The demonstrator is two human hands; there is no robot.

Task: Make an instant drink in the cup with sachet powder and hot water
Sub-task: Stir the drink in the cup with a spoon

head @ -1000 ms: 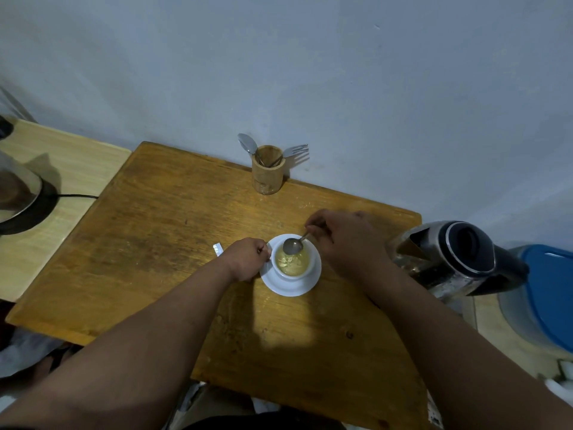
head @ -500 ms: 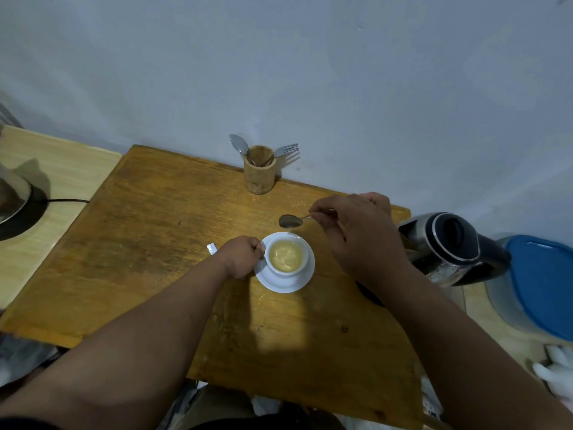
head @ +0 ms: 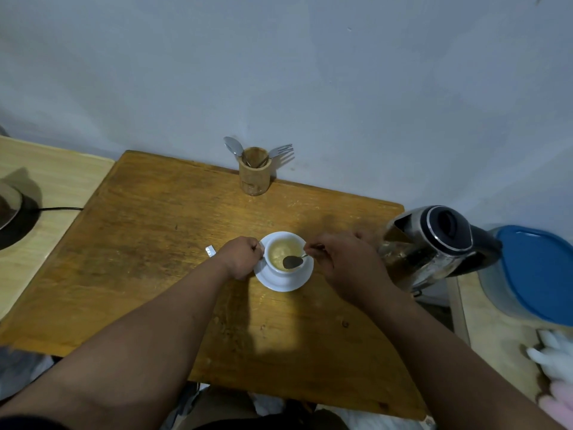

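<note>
A white cup (head: 280, 243) full of pale yellowish drink stands on a white saucer (head: 279, 282) near the middle of the wooden table (head: 148, 243). My left hand (head: 240, 257) grips the cup's left side, where the handle is hidden. My right hand (head: 344, 268) pinches the handle of a metal spoon (head: 293, 261), whose bowl rests over the near rim of the cup. A torn white sachet piece (head: 210, 250) lies just left of my left hand. The glass and black kettle (head: 434, 246) stands at the table's right edge.
A wooden holder (head: 254, 175) with a spoon and a fork stands at the back against the wall. A blue-lidded container (head: 539, 274) sits right of the kettle. A black appliance base (head: 12, 218) with a cord lies on the pale side table at left.
The spoon was lifted out behind the cup half a second ago; now its bowl is back over the cup's near rim. My left hand stayed on the cup.
</note>
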